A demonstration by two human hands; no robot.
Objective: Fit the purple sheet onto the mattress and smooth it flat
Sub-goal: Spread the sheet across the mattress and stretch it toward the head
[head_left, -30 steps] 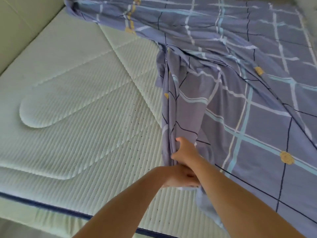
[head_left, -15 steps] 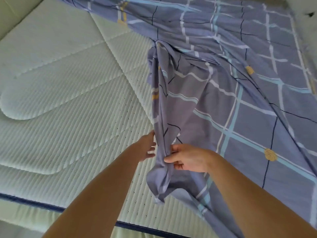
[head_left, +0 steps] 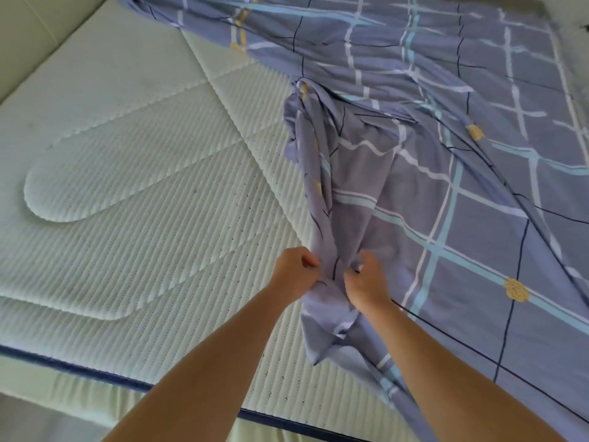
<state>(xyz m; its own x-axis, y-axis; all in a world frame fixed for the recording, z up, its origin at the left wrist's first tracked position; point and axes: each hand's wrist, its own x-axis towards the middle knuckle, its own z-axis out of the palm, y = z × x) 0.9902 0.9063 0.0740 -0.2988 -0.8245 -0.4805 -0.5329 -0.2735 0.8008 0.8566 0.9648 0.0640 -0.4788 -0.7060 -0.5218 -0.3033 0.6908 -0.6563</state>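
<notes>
The purple sheet (head_left: pixel 478 193), checked with white, blue and dark lines and yellow flowers, covers the right half of the white quilted mattress (head_left: pixel 127 193). A long bunched fold of it runs down the middle toward me, lifted off the mattress. My left hand (head_left: pixel 294 272) grips the left side of that fold. Right beside it, my right hand (head_left: pixel 365 279) grips the right side. A loose end of the sheet hangs below both hands near the mattress's front edge.
The left half of the mattress lies bare, with raised quilted shapes. A dark blue piping (head_left: pixel 79 370) marks its near edge. A pale padded bed frame (head_left: pixel 28 36) rises at the far left. The sheet spills over the near right edge.
My left hand has closed onto the bunched fold, where half a second ago it was open beside it. Both hands now hold the fold side by side.
</notes>
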